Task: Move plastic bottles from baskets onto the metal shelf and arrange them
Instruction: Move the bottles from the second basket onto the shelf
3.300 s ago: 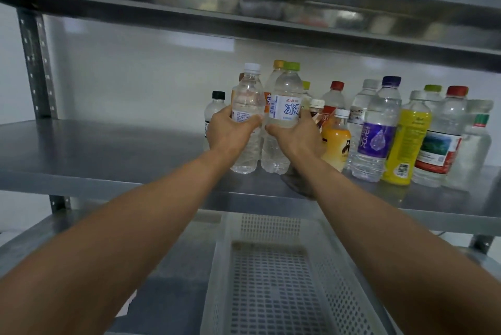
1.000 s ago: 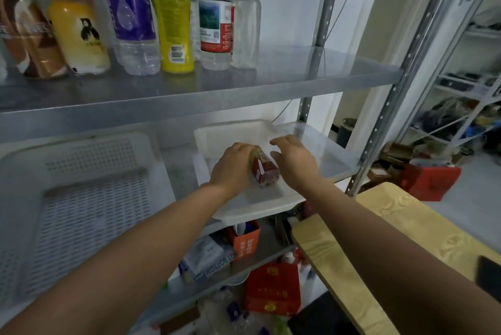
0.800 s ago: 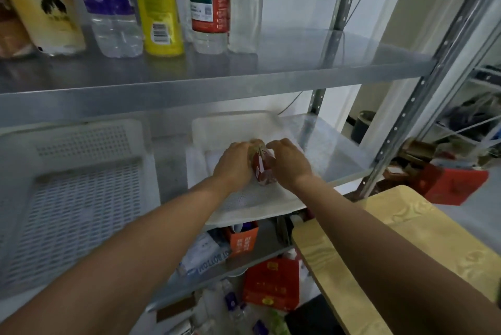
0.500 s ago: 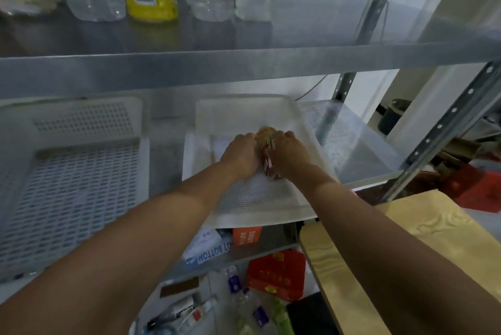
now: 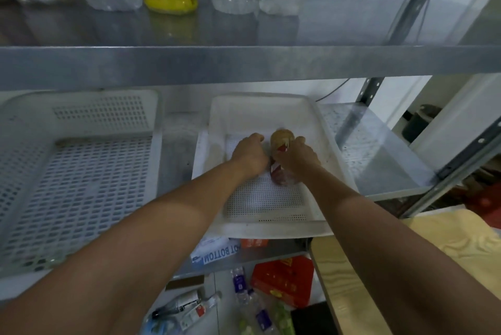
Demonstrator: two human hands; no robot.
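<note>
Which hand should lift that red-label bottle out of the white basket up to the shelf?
Right, probably. The right hand lies over the bottle with fingers curled round it; the left hand only sits beside it, grip unclear. The bare stretch of the shelf also lies on the right.

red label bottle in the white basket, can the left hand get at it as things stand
Probably yes. The left hand sits in the white basket, right beside the bottle with nothing between them. The right hand seems to grip the bottle from its other side.
</note>
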